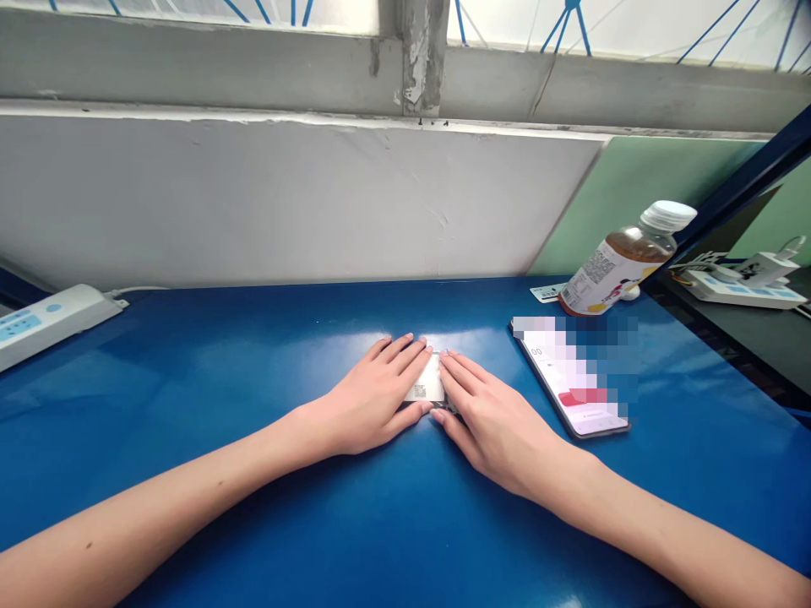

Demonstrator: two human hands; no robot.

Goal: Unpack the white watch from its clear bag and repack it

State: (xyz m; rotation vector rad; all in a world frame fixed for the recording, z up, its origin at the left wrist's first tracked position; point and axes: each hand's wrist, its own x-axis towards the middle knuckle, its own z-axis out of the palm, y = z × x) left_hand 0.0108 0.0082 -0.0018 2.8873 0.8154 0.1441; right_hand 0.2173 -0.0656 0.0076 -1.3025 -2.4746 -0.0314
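Observation:
A small white packet [427, 388] printed with a square code lies on the blue table, mostly covered by my hands. My left hand [377, 393] rests flat over its left part, fingers stretched out and the thumb along its near edge. From the other side, my right hand [491, 414] lies over the packet's right edge with fingers extended and its thumb apart from them. The thumb tips nearly meet at the near edge, where a dark strip shows. Neither hand is wrapped round the packet; its exact kind is hard to make out.
Right of my hands a phone [589, 405] lies face up, partly pixelated. Behind it a drink bottle [617, 262] with a white cap stands by a small card [546, 293]. Power strips lie at left [69, 312] and far right [748, 287]. A wall [304, 203] bounds the back.

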